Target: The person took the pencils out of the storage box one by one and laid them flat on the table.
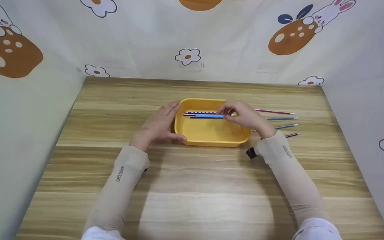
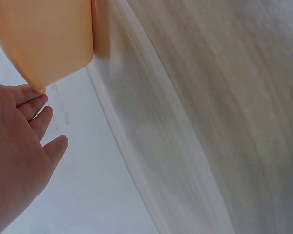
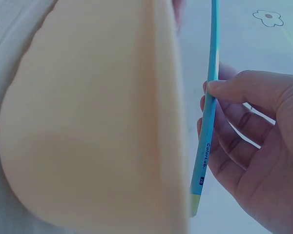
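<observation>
1. The blue pencil [image 3: 208, 122] is pinched in the right hand [image 1: 242, 115], between the thumb on one side and the fingers behind; the right wrist view shows it crossing the grip, an end reaching out past each side of the thumb.
2. It is slim and straight-sided, light blue, with dark "ColorLab." lettering, a small dark mark near one end and a paler, yellowish-green tip there.
3. From above, the right hand is over the right part of the yellow tray [image 1: 213, 135], fingertips pointing left. Slim blue and striped pencils [image 1: 200, 113] show side by side in front of them; which one is pinched cannot be told from that view.
4. The left hand [image 1: 158, 125] rests against the tray's left end, fingers extended along the rim and thumb at the near corner.
5. Right of the tray, four pencils [image 1: 282, 118] lie spread on the wood-grain table [image 1: 205, 180], their pale ends outward.
6. Pale cloth walls [image 1: 145, 43] printed with flowers and rabbits stand around.
</observation>
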A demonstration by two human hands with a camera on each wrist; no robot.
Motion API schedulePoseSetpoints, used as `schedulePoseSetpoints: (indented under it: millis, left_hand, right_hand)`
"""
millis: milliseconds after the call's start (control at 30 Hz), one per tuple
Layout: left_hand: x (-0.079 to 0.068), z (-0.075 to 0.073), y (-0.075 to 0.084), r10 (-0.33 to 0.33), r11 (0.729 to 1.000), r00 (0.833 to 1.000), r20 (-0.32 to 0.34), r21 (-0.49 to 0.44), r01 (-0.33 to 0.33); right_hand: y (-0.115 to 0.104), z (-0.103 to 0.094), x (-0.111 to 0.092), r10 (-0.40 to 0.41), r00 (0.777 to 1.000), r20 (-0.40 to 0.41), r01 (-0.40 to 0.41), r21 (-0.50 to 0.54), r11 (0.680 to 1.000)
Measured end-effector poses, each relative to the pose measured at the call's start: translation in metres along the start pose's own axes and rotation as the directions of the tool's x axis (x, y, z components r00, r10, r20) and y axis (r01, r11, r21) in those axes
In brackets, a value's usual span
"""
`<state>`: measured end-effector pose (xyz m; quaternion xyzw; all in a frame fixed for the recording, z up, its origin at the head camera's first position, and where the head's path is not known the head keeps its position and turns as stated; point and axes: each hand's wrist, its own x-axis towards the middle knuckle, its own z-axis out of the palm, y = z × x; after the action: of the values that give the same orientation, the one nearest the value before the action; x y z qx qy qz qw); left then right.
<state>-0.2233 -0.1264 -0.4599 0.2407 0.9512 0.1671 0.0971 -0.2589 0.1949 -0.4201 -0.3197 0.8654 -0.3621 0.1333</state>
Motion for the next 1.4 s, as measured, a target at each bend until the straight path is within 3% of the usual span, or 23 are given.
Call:
schedulePoseSetpoints:
  millis: [300,967,1400]
  left_hand:
    - [0.0,0.001,0.0,-0.011,1.0,1.0,0.013,0.018,0.011]
    - [-0.002,0.001,0.0,-0.012,1.0,1.0,0.006,0.007,0.012]
    - [-0.001,0.001,0.0,-0.017,1.0,1.0,-0.001,0.009,0.017]
  right_hand:
    - [0.002,-0.008,-0.008,0.046,0.999,-0.014,-0.046,-0.009,0.999]
    - [0.019,-0.016,-0.023,0.067,0.996,-0.064,-0.067,-0.001,0.998]
    - [0.025,-0.022,-0.031,0.041,0.993,-0.108,-0.044,-0.026,0.999]
